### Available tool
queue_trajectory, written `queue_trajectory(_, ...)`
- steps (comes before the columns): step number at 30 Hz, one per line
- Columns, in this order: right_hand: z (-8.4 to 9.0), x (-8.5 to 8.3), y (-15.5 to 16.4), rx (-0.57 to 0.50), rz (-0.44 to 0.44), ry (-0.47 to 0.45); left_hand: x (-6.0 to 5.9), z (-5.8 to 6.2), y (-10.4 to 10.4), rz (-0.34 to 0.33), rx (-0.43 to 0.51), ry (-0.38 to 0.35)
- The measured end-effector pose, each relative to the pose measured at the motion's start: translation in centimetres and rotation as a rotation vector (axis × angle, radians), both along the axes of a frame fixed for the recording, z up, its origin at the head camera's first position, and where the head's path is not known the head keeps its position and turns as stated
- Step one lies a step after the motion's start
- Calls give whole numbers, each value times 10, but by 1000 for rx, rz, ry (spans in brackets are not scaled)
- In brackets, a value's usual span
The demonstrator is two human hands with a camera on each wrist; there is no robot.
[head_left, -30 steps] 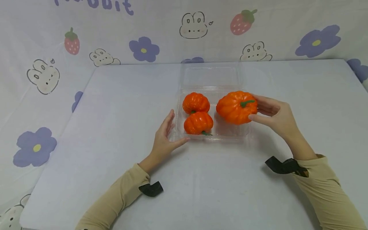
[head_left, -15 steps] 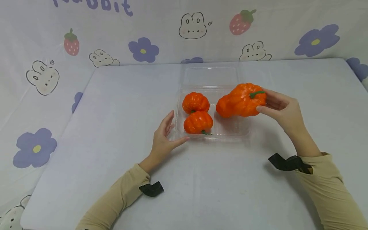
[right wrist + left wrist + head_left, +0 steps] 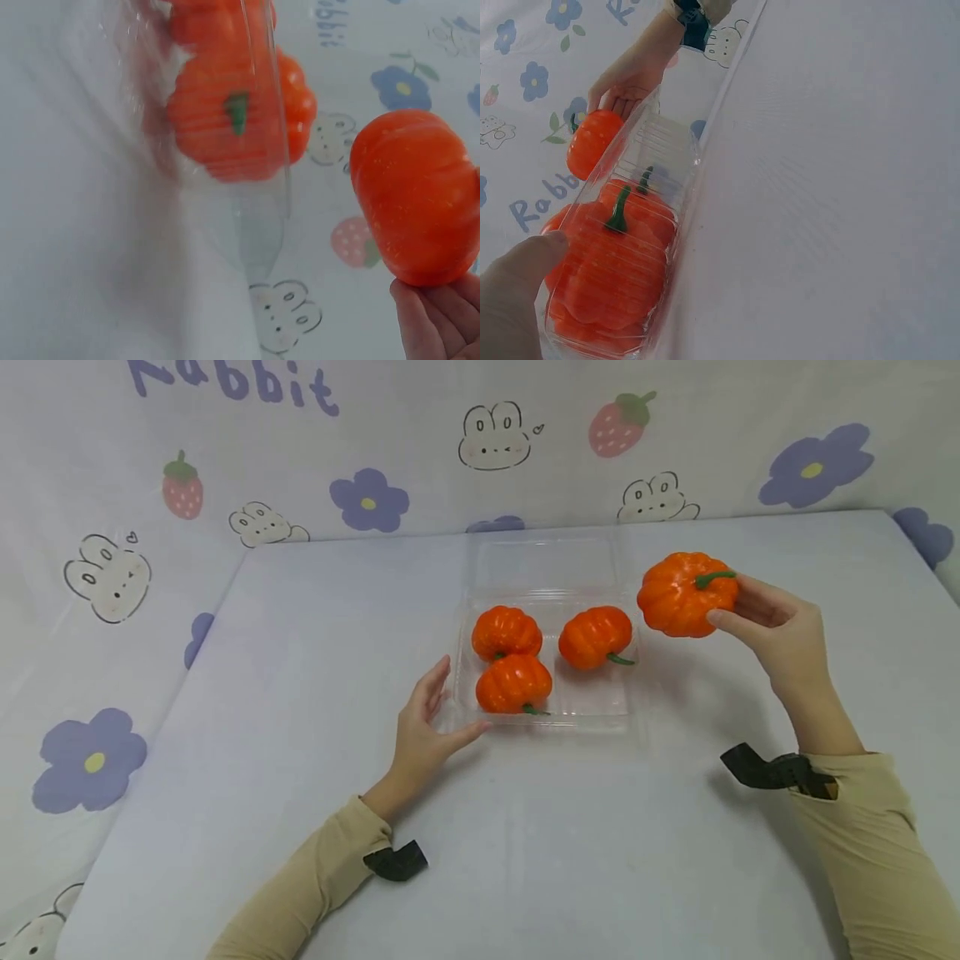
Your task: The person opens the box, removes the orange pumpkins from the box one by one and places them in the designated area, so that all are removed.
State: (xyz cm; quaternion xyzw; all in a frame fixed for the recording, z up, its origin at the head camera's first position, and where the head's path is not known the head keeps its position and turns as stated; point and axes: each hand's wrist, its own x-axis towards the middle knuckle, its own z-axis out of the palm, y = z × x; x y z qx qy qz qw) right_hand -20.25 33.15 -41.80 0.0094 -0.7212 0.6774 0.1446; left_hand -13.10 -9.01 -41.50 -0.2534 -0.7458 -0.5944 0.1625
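You have a pumpkin (image 3: 678, 600) up in your right hand (image 3: 787, 639), pinched between thumb and fingers, just to the right of the clear plastic box (image 3: 591, 700). Your left hand (image 3: 423, 743) is spread at the box's near left corner, thumb and fingers apart. From the head, you can't tell whether that thumb touches; the left wrist view shows its tip overlapping the clear wall.

Only the head view lays out the box from above: a rear left pumpkin (image 3: 506, 631) and a front left pumpkin (image 3: 513, 683) sit close together, with a third pumpkin (image 3: 595, 637) in the right half, towards the back. Behind them you can see the lid (image 3: 543, 562) folded back onto the white table (image 3: 562, 835).

Your left wrist camera looks through the box's side, so the pumpkins inside overlap, with two green stems showing. It also catches your right hand's fingers beyond, against the held pumpkin.

Your right wrist camera shows the smooth, ribbed side of the held pumpkin, apart from the box, with part of your hand at its end; the stem (image 3: 716, 578) you see from the head is out of sight there. A pumpkin behind the blurred wall shows its own stem.
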Motion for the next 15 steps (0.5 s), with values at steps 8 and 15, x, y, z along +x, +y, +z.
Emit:
queue_trajectory(8, 1, 1, 6, 47, -78, -43, 3, -3, -2, 13, -13, 0)
queue_trajectory(15, -1, 2, 12, 111, -130, -92, -4, -14, -1, 61, -49, -13)
